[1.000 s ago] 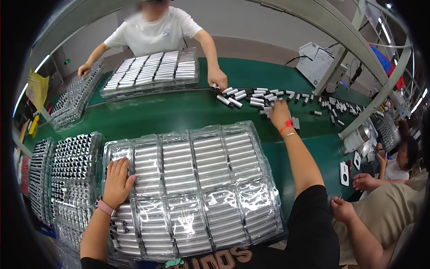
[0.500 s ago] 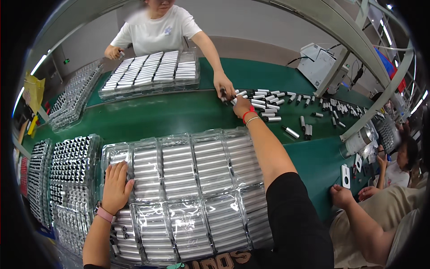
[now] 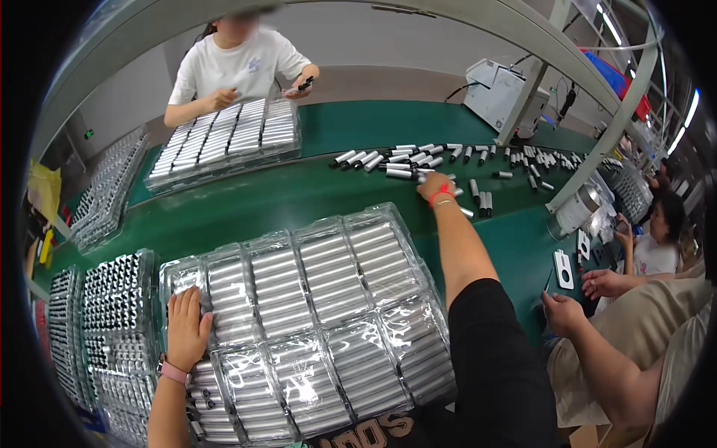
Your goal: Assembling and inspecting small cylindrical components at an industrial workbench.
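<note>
My left hand [image 3: 187, 327] lies flat, fingers stretched, on the left edge of a large clear plastic tray [image 3: 246, 342] packed with rows of silver cylinders [image 3: 328, 269]. A second, slightly offset layer of clear plastic shows along its right edge. Across the green belt, my right hand [image 3: 437, 187] reaches in among loose silver cylinders with black ends [image 3: 399, 173]. Its fingers curl down over a silver cylinder [image 3: 423, 178], and the fingertips are partly hidden behind the hand.
Opposite, a person in white holds dark-ended cylinders [image 3: 302, 86] over another filled tray [image 3: 224, 170]. Trays of black-ended cylinders [image 3: 119, 306] stand at my left. On the right are a metal can [image 3: 575, 211], a frame post [image 3: 597, 160], a white plate [image 3: 563, 269] and a co-worker's hands [image 3: 565, 313].
My right hand has moved right along the belt, away from the co-worker's hand. That co-worker has drawn back, holding dark-ended cylinders. My left hand stays on the tray; the view has shifted.
</note>
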The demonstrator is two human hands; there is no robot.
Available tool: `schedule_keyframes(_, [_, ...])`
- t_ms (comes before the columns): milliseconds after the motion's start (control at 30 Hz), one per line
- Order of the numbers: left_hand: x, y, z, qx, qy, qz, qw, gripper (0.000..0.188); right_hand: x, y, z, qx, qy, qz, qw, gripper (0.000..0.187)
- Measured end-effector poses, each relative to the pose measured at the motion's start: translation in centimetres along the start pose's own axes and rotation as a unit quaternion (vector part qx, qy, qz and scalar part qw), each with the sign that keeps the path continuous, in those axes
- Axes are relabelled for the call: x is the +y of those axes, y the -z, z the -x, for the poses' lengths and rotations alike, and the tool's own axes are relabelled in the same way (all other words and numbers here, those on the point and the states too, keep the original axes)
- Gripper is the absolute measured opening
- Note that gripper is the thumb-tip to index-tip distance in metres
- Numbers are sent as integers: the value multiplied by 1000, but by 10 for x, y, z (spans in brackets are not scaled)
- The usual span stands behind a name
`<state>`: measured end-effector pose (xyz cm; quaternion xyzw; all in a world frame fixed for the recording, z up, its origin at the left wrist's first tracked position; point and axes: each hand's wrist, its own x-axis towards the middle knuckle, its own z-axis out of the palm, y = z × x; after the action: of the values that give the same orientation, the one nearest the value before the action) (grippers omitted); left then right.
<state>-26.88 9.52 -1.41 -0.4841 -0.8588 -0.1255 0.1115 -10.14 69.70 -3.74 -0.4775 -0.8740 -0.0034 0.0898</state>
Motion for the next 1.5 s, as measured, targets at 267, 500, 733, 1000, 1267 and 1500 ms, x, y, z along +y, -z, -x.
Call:
schedule_keyframes(267, [2, 3, -4, -14, -9, 0, 1000, 45, -43, 4, -34, 33, 120, -49, 991, 24])
schedule_keyframes(500, [5, 5, -6, -24, 0, -9, 1000, 46, -144, -20, -38, 85, 272, -72, 956, 16])
schedule_keyframes(733, [7, 5, -7, -38, -4, -11, 999, 47, -177, -16, -52, 75, 351, 21, 933, 17])
schedule_keyframes(1000, [6, 5, -10, -43, -4, -22, 999, 48, -157, -22, -65, 35, 343, -23, 938, 17])
schedule_keyframes(1267, [7, 9, -7, -35, -13, -22, 999, 48, -124, -12, -72, -102, 233, 0, 967, 37])
schedule_keyframes(1500, [-10, -4, 11, 6, 11, -19, 1000, 44, -98, -48, -88, -180, 336, -141, 913, 45])
